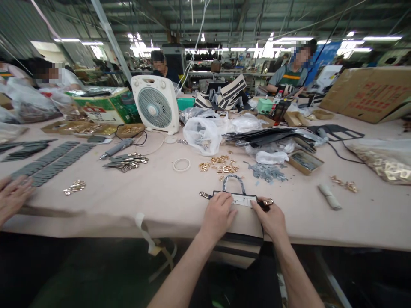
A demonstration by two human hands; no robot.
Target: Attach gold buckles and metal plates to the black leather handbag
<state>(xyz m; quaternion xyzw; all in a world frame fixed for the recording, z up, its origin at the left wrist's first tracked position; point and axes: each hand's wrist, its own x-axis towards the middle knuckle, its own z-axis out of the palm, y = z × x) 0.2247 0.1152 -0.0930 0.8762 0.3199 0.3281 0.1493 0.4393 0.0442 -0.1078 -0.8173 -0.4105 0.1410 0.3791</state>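
A small beige handbag (pixel 244 222) with black trim hangs over the table's near edge, its patterned handle (pixel 233 182) lying flat on the tabletop. My left hand (pixel 217 216) rests on the bag's top flap with fingers curled down on it. My right hand (pixel 271 218) grips the bag's right end, fingers pinched at a gold clasp (pixel 268 202). Another gold clasp (pixel 204 195) sticks out at the bag's left end.
Gold fittings (pixel 220 164) and grey metal bits (pixel 266 172) lie just beyond the bag. A white ring (pixel 181 164), a box fan (pixel 156 105), plastic bags (pixel 204 132) and rows of dark straps (pixel 51 160) are farther off. Another person's hand (pixel 13 196) rests at the left edge.
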